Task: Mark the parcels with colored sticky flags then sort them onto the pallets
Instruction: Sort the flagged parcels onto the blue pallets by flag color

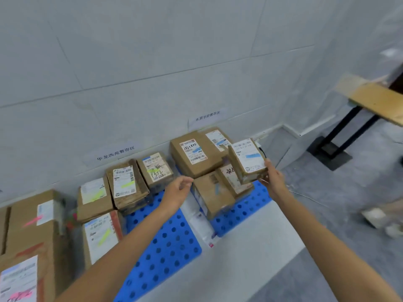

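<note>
My right hand (273,178) grips the near edge of a small brown parcel (247,160) with a blue flag on its label, tilted over the stack on the right blue pallet (244,209). Under and behind it lie other blue-flagged parcels, the largest (192,156) against the wall. My left hand (177,190) hovers with loosely curled fingers and holds nothing, between the two pallets. The left blue pallet (165,243) carries several parcels with yellow-green flags, among them one (124,185) standing by the wall.
Larger boxes with pink flags (30,223) stand at the far left. Paper signs (115,152) are stuck on the tiled wall behind each pallet. A table with a black leg (346,131) and cardboard on top stands at the right, on the grey floor.
</note>
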`<state>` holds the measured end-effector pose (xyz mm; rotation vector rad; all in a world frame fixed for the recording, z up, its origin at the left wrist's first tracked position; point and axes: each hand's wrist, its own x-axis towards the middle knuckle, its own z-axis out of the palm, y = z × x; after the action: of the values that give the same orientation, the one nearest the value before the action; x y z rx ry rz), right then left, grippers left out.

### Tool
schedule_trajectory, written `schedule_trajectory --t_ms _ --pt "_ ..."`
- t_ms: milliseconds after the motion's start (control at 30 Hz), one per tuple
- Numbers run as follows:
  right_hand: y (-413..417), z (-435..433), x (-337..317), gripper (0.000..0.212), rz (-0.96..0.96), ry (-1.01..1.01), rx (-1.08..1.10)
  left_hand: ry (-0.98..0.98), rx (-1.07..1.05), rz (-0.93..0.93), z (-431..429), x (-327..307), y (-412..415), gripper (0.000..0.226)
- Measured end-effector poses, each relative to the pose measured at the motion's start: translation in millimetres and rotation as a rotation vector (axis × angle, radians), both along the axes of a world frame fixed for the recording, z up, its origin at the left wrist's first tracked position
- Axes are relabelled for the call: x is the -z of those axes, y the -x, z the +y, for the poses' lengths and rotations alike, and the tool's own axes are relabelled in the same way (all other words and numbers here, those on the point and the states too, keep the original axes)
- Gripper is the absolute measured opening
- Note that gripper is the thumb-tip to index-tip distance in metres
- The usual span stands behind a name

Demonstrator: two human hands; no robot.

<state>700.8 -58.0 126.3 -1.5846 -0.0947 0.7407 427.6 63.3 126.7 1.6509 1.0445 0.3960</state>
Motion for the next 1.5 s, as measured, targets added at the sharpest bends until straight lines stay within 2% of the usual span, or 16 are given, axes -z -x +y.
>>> schedule_trajectory --t_ms 167,267,367,533,633,900,1133,1233,1300,1367,1433,1500 --pt "-62.9 1.4 28.6 0.023 -0.008 0.052 0.02 -0.034 0.019 -0.031 7.7 5.9 -54.0 0.022" --pt "-86.8 4.0 50.6 0.031 -0.001 0.078 -0.013 -0.016 0.009 -0.033 14.4 14.4 -74.4 0.024" --pt "-102.2 11.4 69.2 0.032 0.008 0.093 0.043 -0.014 0.014 -0.034 22.9 30.6 -88.4 0.024" --pt "-110.6 35.6 111.4 0.026 0.039 0.158 0.004 -0.03 0.035 -0.042 31.7 56.3 -95.9 0.024" --pt "-110.3 47.8 131.0 0.028 0.037 0.214 0.005 -0.022 0.022 -0.054 31.8 65.3 -90.8 0.025" --pt "-102.8 58.3 135.6 0.032 -0.241 0.349 -0.159 -0.078 0.007 -0.004 41.0 70.3 -61.0 0.026" --pt "-101.7 76.0 129.3 0.055 -0.191 0.397 -0.141 -0.065 -0.039 -0.002 45.5 58.0 -15.6 0.028" --pt "-87.2 79.2 117.7 0.054 -0.157 0.436 -0.174 -0.067 -0.069 0.008 49.3 54.2 10.6 0.027" --pt "-79.8 78.7 107.2 0.045 -0.291 0.555 -0.238 -0.056 -0.111 0.0 49.4 49.5 27.4 0.027" --pt "-66.6 79.3 89.9 0.04 -0.547 0.67 -0.272 -0.038 -0.144 -0.022 46.4 42.0 43.6 0.026" --pt "-42.9 84.3 67.3 0.036 -0.745 0.635 -0.325 -0.034 -0.147 -0.04 43.3 34.1 59.2 0.025" --pt "-9.2 92.3 44.0 0.033 -0.841 0.53 -0.402 -0.03 -0.144 -0.05 40.7 24.3 75.8 0.025"
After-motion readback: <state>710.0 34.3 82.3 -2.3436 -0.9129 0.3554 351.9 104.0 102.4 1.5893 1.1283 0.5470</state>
